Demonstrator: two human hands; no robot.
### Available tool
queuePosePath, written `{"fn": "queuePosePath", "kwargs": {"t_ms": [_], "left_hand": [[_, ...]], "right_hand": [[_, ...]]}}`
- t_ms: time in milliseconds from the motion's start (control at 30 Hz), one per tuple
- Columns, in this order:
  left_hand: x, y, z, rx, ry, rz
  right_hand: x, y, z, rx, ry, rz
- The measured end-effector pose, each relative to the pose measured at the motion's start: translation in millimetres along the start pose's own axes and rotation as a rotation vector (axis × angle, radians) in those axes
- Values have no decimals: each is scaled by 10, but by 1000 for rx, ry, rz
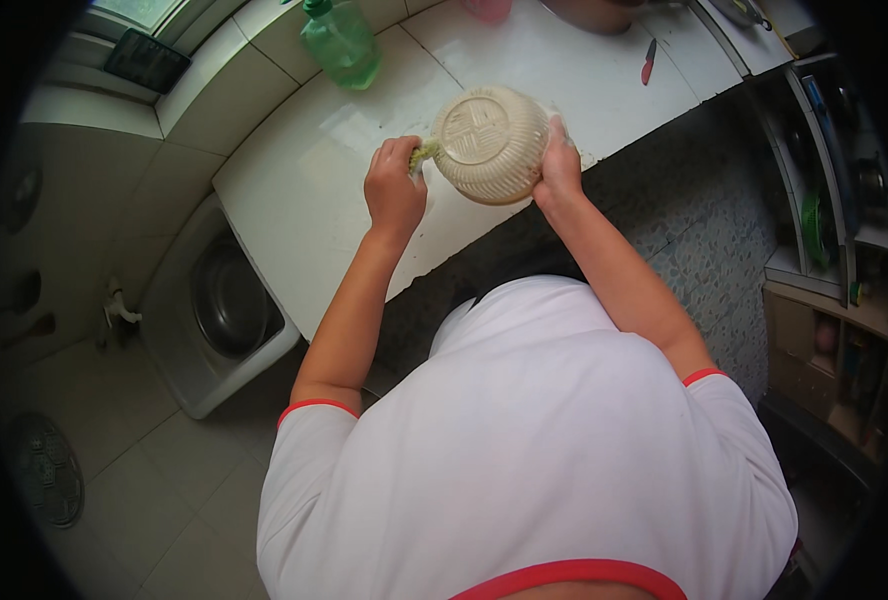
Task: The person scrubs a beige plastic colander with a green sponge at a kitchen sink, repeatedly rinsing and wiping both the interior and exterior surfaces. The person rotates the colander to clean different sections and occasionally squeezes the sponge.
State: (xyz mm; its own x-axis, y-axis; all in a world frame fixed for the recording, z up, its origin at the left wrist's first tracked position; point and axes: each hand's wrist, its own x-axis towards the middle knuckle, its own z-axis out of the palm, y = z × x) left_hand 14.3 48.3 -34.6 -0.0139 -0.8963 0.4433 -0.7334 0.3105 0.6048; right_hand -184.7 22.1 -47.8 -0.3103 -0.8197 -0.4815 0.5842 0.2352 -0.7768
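Note:
A cream ribbed bowl or basket with a woven-pattern base is held over the white counter, its underside turned up toward me. My right hand grips its right rim, and whitish suds show around the fingers. At the bowl's left side, my left hand is closed on a yellow-green scrubber that touches the ribbed wall. Some foam clings to the scrubber near my fingers. The inside of the bowl is hidden from view.
A green pump bottle stands by the tiled wall. On the counter lies a red-handled knife at the right. A sink holding a metal basin is at lower left, beside a tap. Shelves stand at right.

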Motion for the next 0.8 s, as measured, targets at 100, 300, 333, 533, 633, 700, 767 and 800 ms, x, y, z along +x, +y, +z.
{"fn": "queuePosePath", "kwargs": {"t_ms": [100,300,333,533,633,700,767,800], "left_hand": [[-58,290,21,-89,-34,105],[214,513,139,-101,-39,192],[316,429,147,-56,-18,184],[39,488,-9,-124,-161,144],[252,567,100,-142,-64,246],[355,352,144,-55,-3,153],[276,180,107,11,-67,34],[200,218,104,-73,-100,21]], "right_hand": [[-54,-6,38,-8,7,-20],[-229,36,112,-54,-12,-13],[-232,-1,129,-23,-24,-10],[-199,-21,107,-7,2,-37],[-283,-34,156,-15,-11,-35],[-312,-69,180,-42,-2,-34],[-276,-55,138,-67,37,-32],[-204,-48,96,-62,38,-50]]}}
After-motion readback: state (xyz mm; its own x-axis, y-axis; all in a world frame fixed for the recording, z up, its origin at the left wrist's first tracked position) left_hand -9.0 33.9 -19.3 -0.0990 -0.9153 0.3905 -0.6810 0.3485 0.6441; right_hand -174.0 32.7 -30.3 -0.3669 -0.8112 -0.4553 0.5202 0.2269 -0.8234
